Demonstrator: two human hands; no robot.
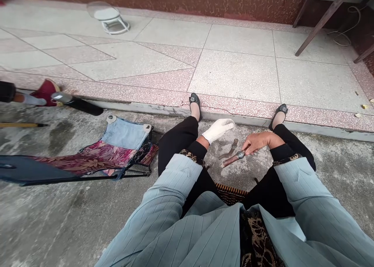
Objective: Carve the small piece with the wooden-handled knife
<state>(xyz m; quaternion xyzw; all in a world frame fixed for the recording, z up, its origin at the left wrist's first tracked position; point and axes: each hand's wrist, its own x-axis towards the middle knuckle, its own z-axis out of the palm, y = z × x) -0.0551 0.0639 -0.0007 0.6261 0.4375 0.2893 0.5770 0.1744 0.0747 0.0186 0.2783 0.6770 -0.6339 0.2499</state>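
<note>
My left hand wears a white knitted glove. Its fingers are pressed together, and whatever they may hold is too faint to make out. Bare and closed, my right hand grips a tool with a wooden handle at its metal-bound end. The handle points down and to the left, and the rest of the tool is hidden by my fingers. Between my knees, a brown, curved, rusty-looking piece lies on the concrete, just beyond the handle.
A folding chair with patterned fabric stands to my left. Beyond it are a dark bottle-like cylinder and another person's red shoe. A white stool stands on the raised tiled step. Wooden table legs are at upper right.
</note>
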